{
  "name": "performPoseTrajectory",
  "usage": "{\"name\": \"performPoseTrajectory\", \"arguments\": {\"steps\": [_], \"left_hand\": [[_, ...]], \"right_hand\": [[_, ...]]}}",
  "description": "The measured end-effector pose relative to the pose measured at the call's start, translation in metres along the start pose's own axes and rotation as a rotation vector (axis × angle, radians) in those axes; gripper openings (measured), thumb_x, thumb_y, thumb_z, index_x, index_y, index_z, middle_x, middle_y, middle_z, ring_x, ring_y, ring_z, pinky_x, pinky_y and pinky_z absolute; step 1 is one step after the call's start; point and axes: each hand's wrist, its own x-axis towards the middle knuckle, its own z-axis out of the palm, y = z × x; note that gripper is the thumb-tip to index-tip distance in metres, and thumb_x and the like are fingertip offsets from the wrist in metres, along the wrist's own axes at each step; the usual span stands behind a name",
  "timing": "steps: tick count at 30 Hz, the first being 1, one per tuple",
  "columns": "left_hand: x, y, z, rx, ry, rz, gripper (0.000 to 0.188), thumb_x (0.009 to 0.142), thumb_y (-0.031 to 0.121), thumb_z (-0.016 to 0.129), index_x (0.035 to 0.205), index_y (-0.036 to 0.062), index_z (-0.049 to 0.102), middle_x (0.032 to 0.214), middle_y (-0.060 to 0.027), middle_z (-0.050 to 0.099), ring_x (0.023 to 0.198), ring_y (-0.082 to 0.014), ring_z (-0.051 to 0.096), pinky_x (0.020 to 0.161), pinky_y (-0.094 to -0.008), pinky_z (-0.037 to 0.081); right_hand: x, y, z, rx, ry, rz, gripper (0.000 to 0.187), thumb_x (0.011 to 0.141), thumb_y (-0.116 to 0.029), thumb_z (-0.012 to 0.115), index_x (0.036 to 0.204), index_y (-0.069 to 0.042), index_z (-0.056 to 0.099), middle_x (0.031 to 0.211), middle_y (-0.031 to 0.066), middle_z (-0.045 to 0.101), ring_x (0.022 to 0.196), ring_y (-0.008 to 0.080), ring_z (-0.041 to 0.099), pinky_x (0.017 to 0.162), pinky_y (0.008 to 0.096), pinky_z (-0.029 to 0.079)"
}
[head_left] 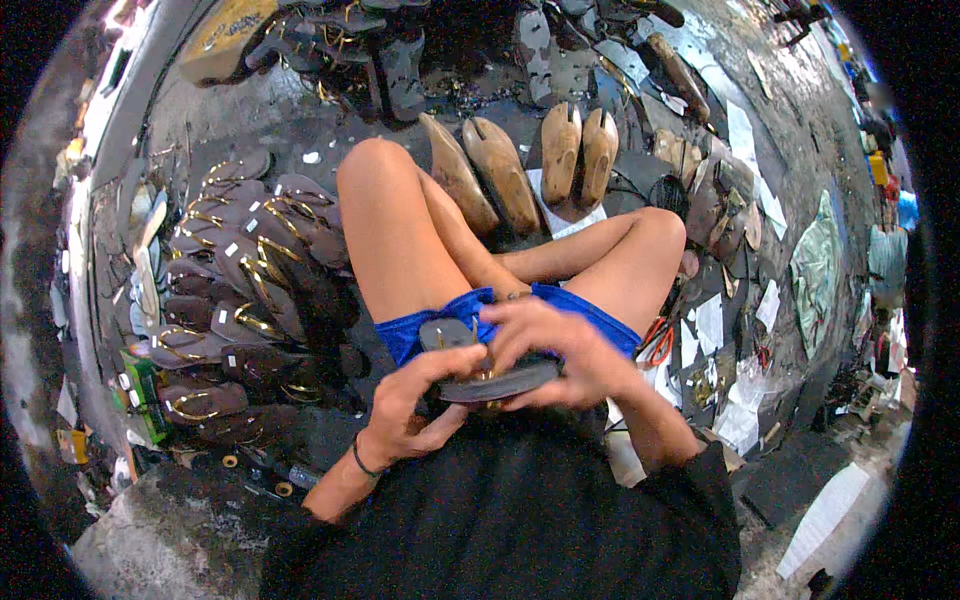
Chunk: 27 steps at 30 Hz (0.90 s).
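In front of my lap, a dark sandal [505, 383] with gold-coloured strap parts is held between both hands. My left hand [415, 400] grips its left side, thumb on top and the other fingers below. Over the right side is my right hand [565, 350], its upper fingers bent near the strap and slightly blurred, with the lower part of the hand against the sole's edge. A dark rounded sole end [445, 335] shows just beyond; I cannot tell whether it belongs to the same sandal. My fingers hide much of the strap.
Many dark sandals with gold straps [260, 260] lie piled on the left, by a green box [148, 398]. Several wooden shoe lasts [503, 175] stand beyond my crossed legs. Red-handled tools [658, 343], paper scraps [709, 325] and a greenish cloth [818, 270] lie on the right.
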Motion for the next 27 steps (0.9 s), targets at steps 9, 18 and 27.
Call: {"name": "performPoseTrajectory", "arguments": {"steps": [9,18,27], "left_hand": [[0.047,-0.069,0.023,-0.903,0.036,-0.547,0.049,0.081,0.001,0.063,0.129,-0.0029,0.051,0.114,-0.0123,0.067,0.101,-0.0227,0.066,0.090,-0.0355,0.055],[0.064,-0.123,0.038,-0.904,0.138,-0.310,0.065,0.098,0.041,0.059,0.141,-0.0036,0.043,0.133,-0.0146,0.059,0.117,-0.0233,0.063,0.095,-0.0379,0.055],[0.099,-0.117,0.041,-1.293,0.116,-0.253,0.083,0.100,0.066,0.029,0.149,-0.0015,0.031,0.144,-0.0240,0.049,0.112,-0.0323,0.064,0.094,-0.0439,0.056]], "right_hand": [[0.045,0.232,-0.024,-0.691,0.531,0.814,0.081,0.082,-0.026,0.078,0.144,0.001,0.033,0.135,0.0284,0.049,0.119,0.0469,0.054,0.097,0.0487,0.048],[-0.024,0.057,-0.023,0.786,0.825,0.543,0.067,0.092,-0.034,0.062,0.142,0.005,0.041,0.120,0.0223,0.062,0.104,0.0324,0.066,0.081,0.0440,0.060],[-0.033,-0.085,0.044,0.146,0.610,0.750,0.061,0.091,-0.018,0.067,0.142,0.006,0.041,0.130,0.0212,0.060,0.120,0.0306,0.060,0.104,0.0372,0.045]]}}
